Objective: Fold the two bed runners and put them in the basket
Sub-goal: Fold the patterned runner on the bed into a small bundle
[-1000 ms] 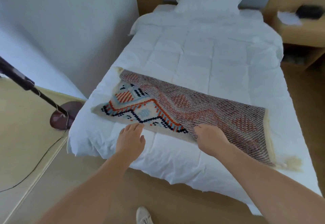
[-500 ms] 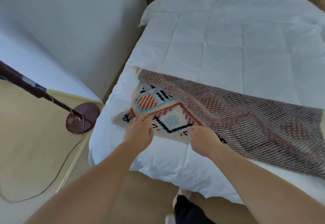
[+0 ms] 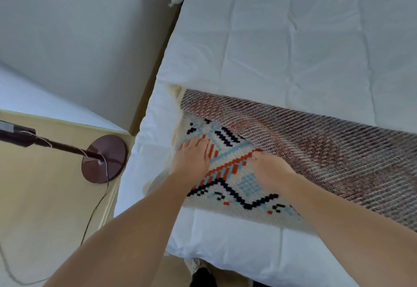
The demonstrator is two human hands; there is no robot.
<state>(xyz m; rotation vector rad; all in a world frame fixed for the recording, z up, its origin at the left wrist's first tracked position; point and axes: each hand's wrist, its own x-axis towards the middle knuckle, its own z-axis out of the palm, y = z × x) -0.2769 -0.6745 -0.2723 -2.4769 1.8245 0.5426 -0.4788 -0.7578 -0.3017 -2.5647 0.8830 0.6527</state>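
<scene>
Flagging risks first: the bed runner (image 3: 293, 162) lies across the near end of the bed (image 3: 293, 50), from the 9 o'clock edge out of frame at 3 o'clock. Its far long side is turned over, so the dull reverse faces up and the bright patterned face shows only as a wedge under the hands. The flap's edge runs skewed, roughly 11 o'clock to 4 o'clock, not parallel to the long side. Pressed down as it lies, my read is a crooked fold and a lumpy bundle for the basket, which is not in view. The bed looks soft, so a push toward 12 o'clock could drag the whole runner instead of just the flap. The fringe (image 3: 174, 97) at the 9 o'clock end sits near the mattress edge and could slide over. Lamp base (image 3: 103, 158) and cord (image 3: 99, 198) are at 9 o'clock, well apart, low risk. Only one runner is identifiable. Grip: left hand (image 3: 191, 158) lies palm down, fingers straight and close together, flat on the patterned face near the 9 o'clock end. Right hand (image 3: 268, 169) is near it at 3 o'clock, knuckles up, fingertips at the flap's edge; cannot tell whether they pinch it or only press.
</scene>
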